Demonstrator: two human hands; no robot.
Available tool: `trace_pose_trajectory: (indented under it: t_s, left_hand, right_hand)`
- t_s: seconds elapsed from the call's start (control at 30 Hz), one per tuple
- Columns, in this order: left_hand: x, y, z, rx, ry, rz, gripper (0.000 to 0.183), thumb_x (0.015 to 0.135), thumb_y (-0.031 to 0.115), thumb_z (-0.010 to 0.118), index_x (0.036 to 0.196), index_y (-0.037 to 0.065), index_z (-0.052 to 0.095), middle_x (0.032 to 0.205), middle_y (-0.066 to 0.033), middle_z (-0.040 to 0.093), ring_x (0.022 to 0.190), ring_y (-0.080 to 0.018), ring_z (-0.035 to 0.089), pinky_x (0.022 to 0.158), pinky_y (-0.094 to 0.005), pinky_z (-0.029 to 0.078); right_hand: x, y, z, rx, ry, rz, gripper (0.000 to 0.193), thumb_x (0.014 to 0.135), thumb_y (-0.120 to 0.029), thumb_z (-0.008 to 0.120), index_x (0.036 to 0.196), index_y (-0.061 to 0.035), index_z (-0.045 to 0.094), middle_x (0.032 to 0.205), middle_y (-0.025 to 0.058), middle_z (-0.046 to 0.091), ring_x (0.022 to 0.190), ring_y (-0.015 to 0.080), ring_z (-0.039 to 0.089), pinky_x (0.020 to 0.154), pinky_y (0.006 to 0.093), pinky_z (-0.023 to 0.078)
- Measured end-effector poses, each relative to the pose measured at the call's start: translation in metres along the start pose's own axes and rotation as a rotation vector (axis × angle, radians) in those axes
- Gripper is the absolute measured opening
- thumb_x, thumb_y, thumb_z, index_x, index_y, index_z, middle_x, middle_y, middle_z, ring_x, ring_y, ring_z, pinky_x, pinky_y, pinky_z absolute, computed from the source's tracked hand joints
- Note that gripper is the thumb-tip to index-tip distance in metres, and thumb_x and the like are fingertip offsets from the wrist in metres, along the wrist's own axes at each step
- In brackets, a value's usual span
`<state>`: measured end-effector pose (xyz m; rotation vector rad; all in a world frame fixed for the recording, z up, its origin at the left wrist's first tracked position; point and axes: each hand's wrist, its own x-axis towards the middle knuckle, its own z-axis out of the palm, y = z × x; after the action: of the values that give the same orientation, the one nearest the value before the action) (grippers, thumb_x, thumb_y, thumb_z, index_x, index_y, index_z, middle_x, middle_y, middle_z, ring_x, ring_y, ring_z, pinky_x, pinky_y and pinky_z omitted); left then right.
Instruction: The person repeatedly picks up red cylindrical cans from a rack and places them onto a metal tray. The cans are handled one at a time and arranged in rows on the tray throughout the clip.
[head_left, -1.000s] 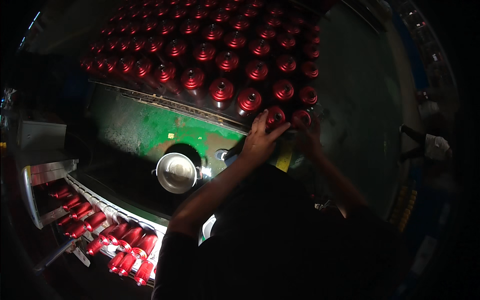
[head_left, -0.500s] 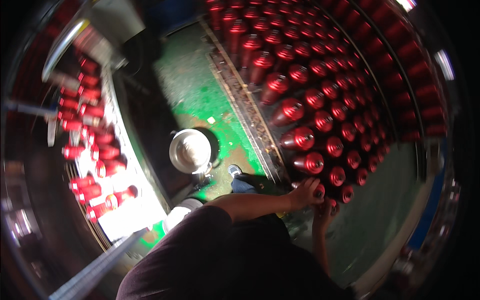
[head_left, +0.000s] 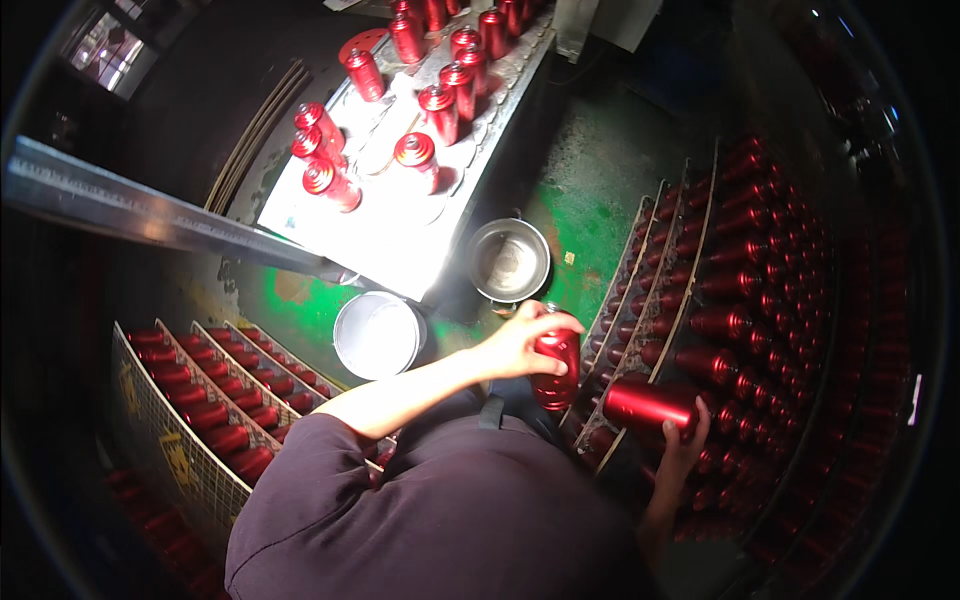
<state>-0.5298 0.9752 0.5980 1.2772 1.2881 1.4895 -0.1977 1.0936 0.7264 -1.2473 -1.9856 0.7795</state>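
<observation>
In my left hand (head_left: 522, 345) is a shiny red metal bottle (head_left: 558, 375), gripped round its upper part and held roughly upright in front of my body. My right hand (head_left: 686, 432) holds a second red metal bottle (head_left: 645, 403) by one end. That one lies nearly level, pointing left, close to the rack of red bottles (head_left: 725, 322) on my right. More red bottles (head_left: 418, 157) stand on a brightly lit table (head_left: 385, 235) ahead and to the left.
A metal pot (head_left: 510, 262) and a white bucket (head_left: 378, 336) stand on the green floor by the table. At the left, a wire-sided rack (head_left: 185, 440) holds rows of red bottles. A metal bar (head_left: 170, 215) crosses the upper left.
My view has swung round, bringing the lit table to the front. Both hands have come away from the rack's near corner, each with a red bottle, and have moved apart.
</observation>
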Motion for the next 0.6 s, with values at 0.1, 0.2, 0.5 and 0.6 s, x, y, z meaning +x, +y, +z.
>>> trace_pose_trajectory:
  t_s: [0.1, 0.2, 0.5, 0.6]
  left_hand:
    - [-0.063, 0.000, -0.055, -0.177, 0.213, -0.143, 0.063, 0.079, 0.024, 0.084, 0.136, 0.017, 0.058, 0.128, -0.0154, 0.054, 0.122, -0.0299, 0.054, 0.105, -0.0439, 0.047]
    - [-0.143, -0.059, -0.074, -0.802, 0.393, -0.293, 0.063, 0.084, 0.025, 0.082, 0.139, 0.013, 0.053, 0.128, -0.0104, 0.058, 0.122, -0.0251, 0.057, 0.105, -0.0442, 0.050]
    - [-0.272, -0.152, -0.052, -1.519, 1.003, -0.025, 0.038, 0.097, 0.024, 0.061, 0.131, 0.007, 0.058, 0.132, -0.0120, 0.060, 0.121, -0.0316, 0.059, 0.101, -0.0504, 0.054]
    - [-0.302, -0.178, -0.046, -2.061, 0.812, 0.066, 0.069, 0.090, 0.041, 0.069, 0.141, 0.000, 0.047, 0.135, -0.0234, 0.050, 0.124, -0.0423, 0.052, 0.106, -0.0464, 0.051]
  right_hand:
    - [0.057, -0.010, 0.036, 0.634, -0.254, 0.237, 0.064, 0.096, -0.008, 0.057, 0.155, -0.0157, 0.034, 0.138, 0.0118, 0.052, 0.122, 0.0260, 0.058, 0.098, 0.0461, 0.055]
    - [0.101, 0.011, 0.094, 1.067, -0.546, 0.332, 0.063, 0.097, -0.029, 0.066, 0.154, -0.0227, 0.039, 0.143, 0.0072, 0.054, 0.132, 0.0290, 0.053, 0.110, 0.0546, 0.046]
    - [0.141, -0.007, 0.255, 1.750, -1.253, 1.139, 0.086, 0.091, -0.043, 0.071, 0.144, 0.0134, 0.034, 0.137, 0.0382, 0.044, 0.116, 0.0510, 0.055, 0.101, 0.0533, 0.056]
    - [0.146, -0.007, 0.280, 1.839, -1.288, 1.243, 0.096, 0.085, -0.046, 0.077, 0.142, 0.0148, 0.030, 0.136, 0.0379, 0.044, 0.117, 0.0500, 0.053, 0.100, 0.0518, 0.056]
